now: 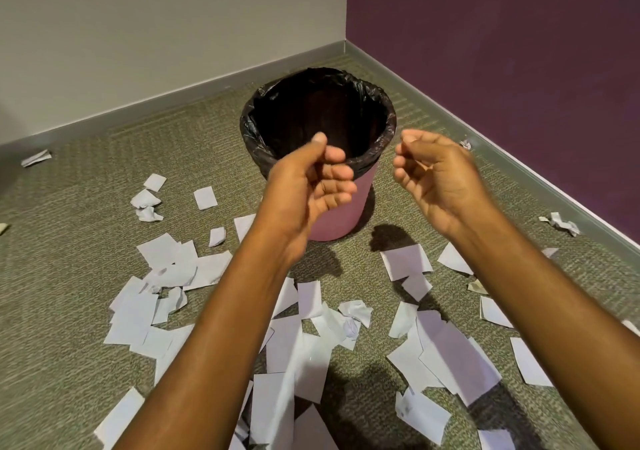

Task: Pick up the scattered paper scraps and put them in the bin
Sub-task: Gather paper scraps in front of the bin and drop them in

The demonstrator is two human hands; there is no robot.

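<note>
2 bare hands are raised in front of the bin (348, 217), a pink tub lined with a black bag (254, 127) that is folded over its rim. The left hand (311, 186) is seen against the near rim, and the right hand (436, 176) just beside the bin's right edge, apart from the left. On both, the fingers are loosely curled and the thumb is lifted. No paper is seen in either, so the grip is relaxed, half-open and empty. The inside of the bin is dark, and it cannot be told whether any paper lies in it.

The paper scraps (453, 356) are spread over the carpet (86, 186) on the near side of the bin. 1 folded piece (36, 158) lies far left by the skirting board (104, 120), and 1 crumpled wad (564, 223) lies close to the purple wall (502, 51).

The scraps are judged to be very light, thin and limp, and not easily damaged. Flat pieces lie close against the carpet pile and would best be taken at a lifted or overlapping edge, or swept into a heap and gathered between both palms. A crumpled ball (356, 314) could be pinched anywhere. A loose handful is likely to shed pieces, so it would best be let go low over the opening.
</note>
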